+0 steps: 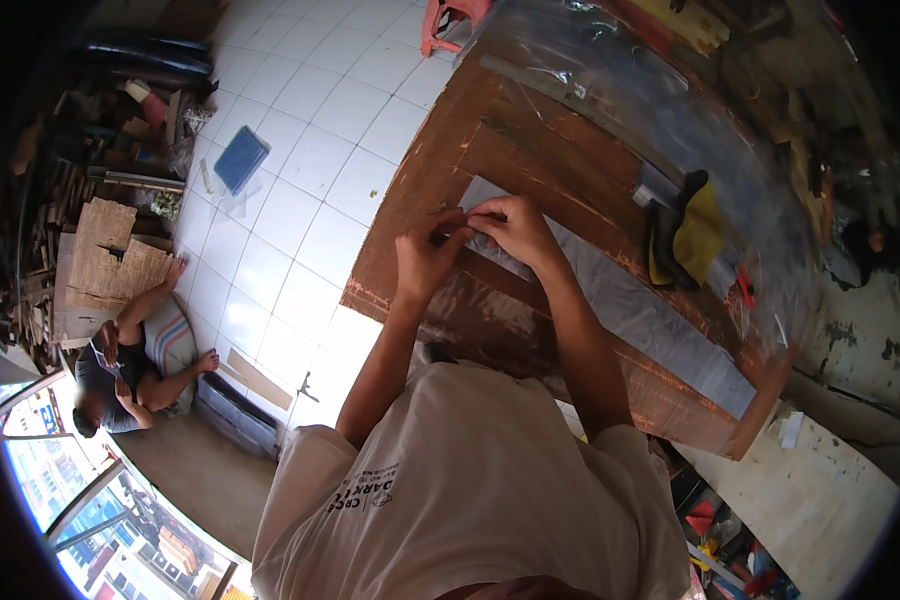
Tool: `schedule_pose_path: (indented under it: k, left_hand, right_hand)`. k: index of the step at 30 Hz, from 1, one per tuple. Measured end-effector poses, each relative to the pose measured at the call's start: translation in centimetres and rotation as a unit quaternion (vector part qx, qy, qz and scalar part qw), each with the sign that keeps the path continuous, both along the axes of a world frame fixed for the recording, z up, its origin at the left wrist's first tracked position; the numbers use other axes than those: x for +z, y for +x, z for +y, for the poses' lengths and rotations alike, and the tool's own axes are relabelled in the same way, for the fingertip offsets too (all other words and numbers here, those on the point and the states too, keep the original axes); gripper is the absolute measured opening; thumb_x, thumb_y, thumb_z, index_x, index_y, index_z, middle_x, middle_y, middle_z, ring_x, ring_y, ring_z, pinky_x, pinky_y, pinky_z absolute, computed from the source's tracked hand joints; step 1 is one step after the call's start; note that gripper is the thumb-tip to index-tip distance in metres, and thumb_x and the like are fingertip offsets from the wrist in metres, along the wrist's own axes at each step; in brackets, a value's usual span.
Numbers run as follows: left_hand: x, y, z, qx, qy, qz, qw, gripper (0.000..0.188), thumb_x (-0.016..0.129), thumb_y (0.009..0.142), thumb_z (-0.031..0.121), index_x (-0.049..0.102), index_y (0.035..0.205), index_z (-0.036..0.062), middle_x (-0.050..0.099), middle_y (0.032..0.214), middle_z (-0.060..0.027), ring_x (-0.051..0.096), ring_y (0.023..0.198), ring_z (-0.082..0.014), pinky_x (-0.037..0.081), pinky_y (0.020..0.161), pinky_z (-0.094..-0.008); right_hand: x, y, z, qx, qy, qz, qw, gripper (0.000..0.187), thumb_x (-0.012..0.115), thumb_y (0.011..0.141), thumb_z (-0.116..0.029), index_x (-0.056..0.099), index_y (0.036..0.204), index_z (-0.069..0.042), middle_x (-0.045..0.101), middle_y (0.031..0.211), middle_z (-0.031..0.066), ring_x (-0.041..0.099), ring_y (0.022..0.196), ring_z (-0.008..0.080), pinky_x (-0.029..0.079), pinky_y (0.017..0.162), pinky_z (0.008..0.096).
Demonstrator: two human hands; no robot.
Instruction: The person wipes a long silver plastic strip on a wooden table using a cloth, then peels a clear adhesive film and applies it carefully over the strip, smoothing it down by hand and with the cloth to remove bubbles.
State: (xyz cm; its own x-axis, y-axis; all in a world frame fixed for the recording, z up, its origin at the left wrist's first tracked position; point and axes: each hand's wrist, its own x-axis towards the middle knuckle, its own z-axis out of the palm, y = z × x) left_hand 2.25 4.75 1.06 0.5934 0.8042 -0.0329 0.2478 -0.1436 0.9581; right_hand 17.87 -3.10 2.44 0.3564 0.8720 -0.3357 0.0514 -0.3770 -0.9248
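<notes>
A long grey sheet strip (630,310) lies slantwise across the brown wooden table (430,170). Over its far left end, my two hands meet at the fingertips. My left hand (428,262) is closed in a pinch, thumb toward the right hand. My right hand (520,230) bends its fingers in to the same spot, also pinching. What sits between the fingertips is too small and hidden to make out. To the right of the strip lies a folded yellow and black piece (705,235), cloth-like, with a small red object (745,286) close by.
Clear plastic sheeting (650,90) covers the table's far and right side. A red plastic stool (452,25) stands beyond the table. On the tiled floor lies a blue flat object (241,160). Another person (135,365) sits at left beside stacked scraps and cardboard (120,255).
</notes>
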Motion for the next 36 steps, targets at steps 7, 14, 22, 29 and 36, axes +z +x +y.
schedule_pose_path:
  k: [7, 14, 22, 29, 36]
  left_hand:
    - [-1.1, -0.4, 0.1, 0.000, -0.058, -0.022, 0.998, 0.034, 0.075, 0.080, 0.002, 0.066, 0.111, -0.0051, 0.072, 0.099, -0.0132, 0.069, 0.089, -0.0150, 0.055, 0.080, -0.0282]
    - [-0.1, 0.0, 0.3, -0.009, -0.084, -0.002, 0.996, 0.035, 0.077, 0.079, 0.003, 0.067, 0.112, -0.0049, 0.073, 0.096, -0.0132, 0.067, 0.088, -0.0116, 0.054, 0.079, -0.0261]
    - [1.1, 0.1, 0.3, -0.017, -0.084, 0.021, 0.996, 0.033, 0.077, 0.079, 0.003, 0.067, 0.110, -0.0055, 0.073, 0.095, -0.0126, 0.066, 0.086, -0.0098, 0.054, 0.077, -0.0248]
    - [-0.2, -0.2, 0.2, -0.021, -0.121, -0.031, 0.992, 0.034, 0.074, 0.080, -0.001, 0.064, 0.112, -0.0094, 0.073, 0.097, -0.0131, 0.066, 0.087, -0.0111, 0.054, 0.077, -0.0247]
    - [0.1, -0.1, -0.1, -0.027, -0.134, -0.055, 0.989, 0.031, 0.073, 0.082, -0.003, 0.065, 0.111, -0.0085, 0.072, 0.097, -0.0142, 0.067, 0.088, -0.0122, 0.054, 0.078, -0.0251]
  right_hand:
    - [-0.5, -0.2, 0.2, 0.013, -0.004, -0.008, 1.000, 0.015, 0.069, 0.087, -0.008, 0.071, 0.097, 0.003, 0.069, 0.078, 0.0062, 0.058, 0.058, 0.0075, 0.047, 0.053, 0.0231]
    - [-0.6, 0.4, -0.5, 0.022, 0.028, 0.028, 0.999, 0.018, 0.072, 0.086, -0.010, 0.071, 0.098, 0.002, 0.071, 0.082, 0.0064, 0.059, 0.062, 0.0066, 0.048, 0.054, 0.0224]
    - [-0.3, 0.3, -0.5, 0.002, 0.009, 0.060, 0.998, 0.017, 0.073, 0.084, -0.010, 0.072, 0.095, 0.003, 0.072, 0.082, 0.0082, 0.062, 0.066, 0.0090, 0.049, 0.054, 0.0234]
    - [-0.6, 0.4, -0.8, -0.009, 0.014, 0.056, 0.998, 0.015, 0.074, 0.083, -0.010, 0.073, 0.093, 0.001, 0.072, 0.081, 0.0073, 0.061, 0.062, 0.0086, 0.049, 0.053, 0.0232]
    - [-0.5, 0.4, -1.3, -0.019, 0.037, 0.051, 0.998, 0.014, 0.075, 0.083, -0.008, 0.073, 0.092, 0.001, 0.072, 0.079, 0.0083, 0.060, 0.060, 0.0067, 0.047, 0.051, 0.0198]
